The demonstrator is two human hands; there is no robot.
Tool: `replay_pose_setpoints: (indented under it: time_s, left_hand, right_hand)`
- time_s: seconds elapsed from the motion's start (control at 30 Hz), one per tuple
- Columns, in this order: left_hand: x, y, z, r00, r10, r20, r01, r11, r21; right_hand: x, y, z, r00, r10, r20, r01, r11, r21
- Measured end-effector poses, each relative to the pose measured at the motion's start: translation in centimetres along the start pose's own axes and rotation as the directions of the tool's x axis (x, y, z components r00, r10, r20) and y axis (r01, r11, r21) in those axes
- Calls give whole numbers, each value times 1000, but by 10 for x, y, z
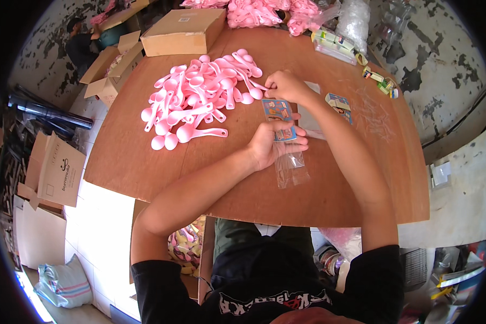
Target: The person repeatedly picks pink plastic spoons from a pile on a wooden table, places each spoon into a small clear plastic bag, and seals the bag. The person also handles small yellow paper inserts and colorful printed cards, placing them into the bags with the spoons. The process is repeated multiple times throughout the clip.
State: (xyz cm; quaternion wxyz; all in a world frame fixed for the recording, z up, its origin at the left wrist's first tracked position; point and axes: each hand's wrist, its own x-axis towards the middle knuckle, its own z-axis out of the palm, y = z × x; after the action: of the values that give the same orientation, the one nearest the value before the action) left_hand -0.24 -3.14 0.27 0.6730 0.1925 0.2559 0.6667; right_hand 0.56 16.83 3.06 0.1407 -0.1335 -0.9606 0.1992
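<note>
My left hand (265, 143) is closed round a clear plastic bag (292, 171) and a blue printed card (278, 109), thumb on top and fingertips showing at the right. The bag's clear end hangs toward me over the table. Beyond it, my right hand (286, 86) pinches the handle end of a pink plastic spoon (258, 86) at the right edge of a heap. That heap of pink spoons (200, 89) lies spread left of both hands. My right forearm partly covers a pale flat sheet (310, 116). Right of that forearm lies a small stack of printed cards (338, 105).
The brown wooden table (237, 189) holds a closed cardboard box (184, 33), bagged pink goods (254, 13) and yellow-green tape rolls (335, 40) at its far side. Clear plastic strips (373, 113) lie at right. Open cartons (54, 167) stand left. A person (81, 46) sits far left.
</note>
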Motion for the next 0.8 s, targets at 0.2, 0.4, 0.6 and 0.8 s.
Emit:
replay_pose_setpoints:
  time_s: [0.2,0.4,0.6,0.8]
  left_hand:
    - [0,0,-3,1000,2,2,-2,1000,-13]
    - [0,1,-2,1000,4,6,-4,1000,-11]
    - [-1,14,4,998,29,-55,-32,998,-51]
    - [-1,36,2,949,151,-277,-183,979,-90]
  right_hand:
    - [2,-7,2,991,-66,-117,45,983,-176]
    - [-6,-7,-16,913,95,-396,106,883,456]
    - [-97,-48,-58,809,183,-559,106,889,445]
    - [-210,-88,-63,747,-277,-605,191,960,-205]
